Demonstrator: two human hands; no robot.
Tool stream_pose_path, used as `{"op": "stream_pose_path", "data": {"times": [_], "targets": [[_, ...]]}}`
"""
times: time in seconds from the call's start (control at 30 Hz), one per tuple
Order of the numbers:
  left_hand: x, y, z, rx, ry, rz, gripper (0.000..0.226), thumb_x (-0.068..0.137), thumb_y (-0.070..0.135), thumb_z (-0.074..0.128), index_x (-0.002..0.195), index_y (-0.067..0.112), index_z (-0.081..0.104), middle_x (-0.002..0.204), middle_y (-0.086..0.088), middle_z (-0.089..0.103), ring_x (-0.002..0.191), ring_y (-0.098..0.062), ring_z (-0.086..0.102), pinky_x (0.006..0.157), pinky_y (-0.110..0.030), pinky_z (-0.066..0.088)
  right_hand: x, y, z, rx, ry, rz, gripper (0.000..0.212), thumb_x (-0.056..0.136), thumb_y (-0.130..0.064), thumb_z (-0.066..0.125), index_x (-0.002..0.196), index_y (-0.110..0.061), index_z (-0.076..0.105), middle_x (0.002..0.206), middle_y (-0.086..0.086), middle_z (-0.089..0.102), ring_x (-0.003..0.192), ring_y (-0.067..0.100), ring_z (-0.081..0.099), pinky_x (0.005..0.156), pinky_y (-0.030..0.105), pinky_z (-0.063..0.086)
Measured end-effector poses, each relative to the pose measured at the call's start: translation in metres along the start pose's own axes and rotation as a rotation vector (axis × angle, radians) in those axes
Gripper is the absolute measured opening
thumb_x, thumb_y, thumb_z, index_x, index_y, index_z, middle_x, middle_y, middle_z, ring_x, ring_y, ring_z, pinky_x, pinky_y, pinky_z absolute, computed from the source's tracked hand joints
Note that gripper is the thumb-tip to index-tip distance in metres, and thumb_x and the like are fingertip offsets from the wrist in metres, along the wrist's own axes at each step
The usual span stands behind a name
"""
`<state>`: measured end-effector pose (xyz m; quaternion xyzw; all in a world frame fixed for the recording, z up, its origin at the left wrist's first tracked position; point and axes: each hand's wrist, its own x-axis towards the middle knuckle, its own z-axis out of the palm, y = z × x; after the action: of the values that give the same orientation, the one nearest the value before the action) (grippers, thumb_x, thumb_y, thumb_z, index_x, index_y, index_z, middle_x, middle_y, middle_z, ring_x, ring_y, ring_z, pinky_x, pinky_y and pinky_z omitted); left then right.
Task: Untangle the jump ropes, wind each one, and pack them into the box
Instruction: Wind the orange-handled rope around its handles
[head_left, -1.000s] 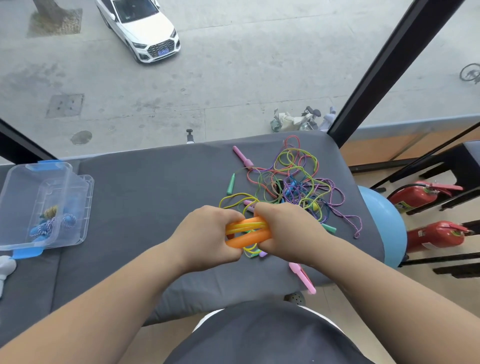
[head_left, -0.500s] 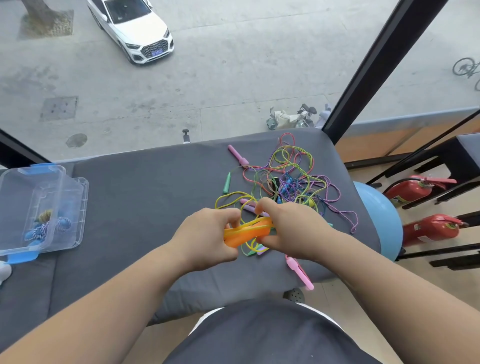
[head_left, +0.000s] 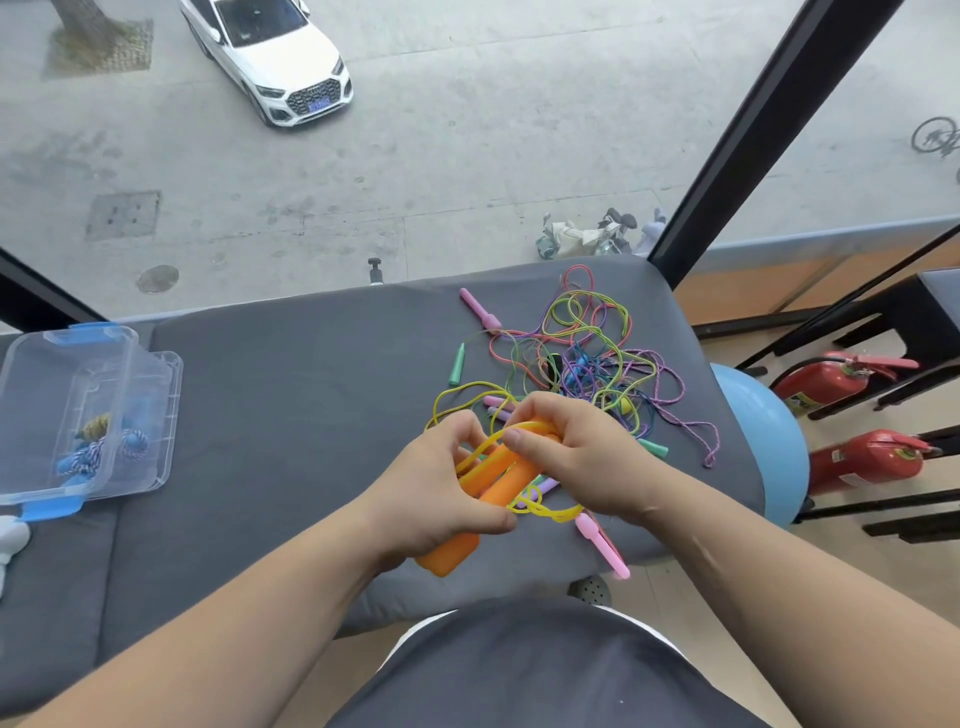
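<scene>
The left hand (head_left: 441, 491) is clenched around a pair of orange handles (head_left: 501, 486), which lie side by side and slant from its palm up toward the right hand (head_left: 579, 457). The blunt lower end of one handle sticks out below the left fist. The right hand curls over the handles' far ends, its thumb and fingers pinching a yellow cord (head_left: 543, 512). That cord runs in loops along the handles, and a loose curl of it hangs just under the right hand. Both hands hover over the near right part of a gray cushion (head_left: 291, 415).

Beyond them, toward the far right corner, lies a tangle of ropes (head_left: 582, 358) in yellow, green, purple, pink and blue. A pink handle (head_left: 478, 312) and a green handle (head_left: 457, 364) poke out on its left side. Another pink handle (head_left: 602, 545) lies at the near edge, just below the right wrist.

A clear box (head_left: 158, 452) with blue latches sits at the cushion's left edge, well apart from the hands. A wound blue-and-white rope (head_left: 85, 460) lies inside it.
</scene>
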<state>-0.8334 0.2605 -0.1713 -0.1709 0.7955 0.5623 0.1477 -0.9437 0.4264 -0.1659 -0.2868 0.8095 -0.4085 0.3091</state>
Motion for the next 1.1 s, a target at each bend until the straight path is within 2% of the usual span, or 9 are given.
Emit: {"op": "stream_pose_path", "data": {"times": [0.2,0.3,0.4,0.47,0.57,0.7,0.77,0.9,1.1], "targets": [[0.001,-0.007,-0.001,0.020,0.017,-0.016,0.053,0.056,0.021,0.092,0.078,0.026,0.044,0.065,0.008,0.061,0.055,-0.011,0.055,0.051,-0.025,0.047,0.002,0.010,0.009,-0.024,-0.005,-0.032,0.010,0.099,-0.038,0.058,0.089,-0.035,0.061,0.098,0.000,0.071,0.085,0.012,0.061,0.078,0.031,0.046],[0.005,-0.008,-0.010,0.091,0.010,-0.015,0.048,0.056,0.022,0.090,0.078,0.024,0.048,0.072,0.001,0.067,0.057,-0.011,0.057,0.053,-0.030,0.050,0.001,0.015,0.011,-0.037,-0.050,-0.041,0.010,0.100,-0.039,0.056,0.100,-0.035,0.064,0.116,-0.003,0.069,0.126,0.004,0.052,0.106,0.040,0.038],[0.008,-0.006,-0.013,0.178,0.013,-0.011,0.043,0.059,0.013,0.086,0.080,0.021,0.050,0.078,-0.003,0.068,0.055,-0.010,0.055,0.051,-0.025,0.049,-0.001,0.016,0.009,-0.105,-0.069,-0.056,0.022,0.101,-0.040,0.052,0.117,-0.031,0.064,0.130,-0.005,0.064,0.140,0.003,0.037,0.116,0.040,0.030],[0.010,-0.005,-0.013,0.202,0.014,-0.010,0.041,0.057,0.012,0.083,0.079,0.022,0.050,0.078,-0.003,0.068,0.053,-0.011,0.054,0.050,-0.027,0.049,-0.004,0.014,0.003,-0.211,-0.077,-0.065,0.032,0.103,-0.039,0.048,0.131,-0.028,0.058,0.130,-0.008,0.062,0.131,0.001,0.044,0.110,0.028,0.032],[0.014,-0.011,-0.014,0.139,0.046,-0.035,0.037,0.057,0.008,0.079,0.076,0.015,0.048,0.068,-0.006,0.063,0.051,-0.014,0.048,0.050,-0.030,0.044,-0.008,0.009,-0.007,-0.367,-0.098,-0.104,0.039,0.104,-0.034,0.047,0.142,-0.025,0.049,0.082,-0.017,0.057,0.083,-0.016,0.046,0.075,0.006,0.031],[0.014,-0.011,-0.010,0.059,-0.010,-0.040,0.034,0.054,0.012,0.074,0.071,0.012,0.045,0.062,-0.001,0.054,0.053,-0.016,0.044,0.055,-0.031,0.038,-0.009,0.005,-0.014,-0.409,-0.093,-0.129,0.029,0.104,-0.030,0.050,0.127,-0.017,0.060,0.066,-0.021,0.045,0.076,-0.025,0.044,0.067,0.012,0.034],[0.013,-0.005,-0.011,-0.022,-0.067,-0.058,0.032,0.054,0.013,0.077,0.074,0.013,0.053,0.065,-0.001,0.060,0.056,-0.016,0.052,0.055,-0.030,0.044,-0.009,0.005,-0.019,-0.376,-0.109,-0.110,0.029,0.103,-0.034,0.050,0.118,-0.014,0.065,0.065,-0.020,0.054,0.071,-0.012,0.052,0.063,0.014,0.037],[0.010,0.002,-0.016,-0.193,-0.212,-0.054,0.030,0.060,0.007,0.076,0.088,0.012,0.065,0.068,0.001,0.063,0.060,-0.016,0.058,0.056,-0.028,0.048,-0.008,0.006,-0.020,-0.330,-0.156,-0.087,0.052,0.090,-0.072,0.049,0.114,-0.029,0.063,0.096,-0.001,0.070,0.081,0.013,0.063,0.075,0.036,0.052],[0.009,0.003,-0.015,-0.271,-0.272,-0.079,0.025,0.063,0.006,0.072,0.086,0.007,0.064,0.067,-0.006,0.058,0.059,-0.021,0.055,0.055,-0.029,0.046,-0.012,0.004,-0.003,0.023,-0.112,0.017,0.050,0.095,-0.048,0.052,0.085,0.001,0.058,0.063,-0.001,0.044,0.055,0.003,0.042,0.060,0.011,0.033]]}}
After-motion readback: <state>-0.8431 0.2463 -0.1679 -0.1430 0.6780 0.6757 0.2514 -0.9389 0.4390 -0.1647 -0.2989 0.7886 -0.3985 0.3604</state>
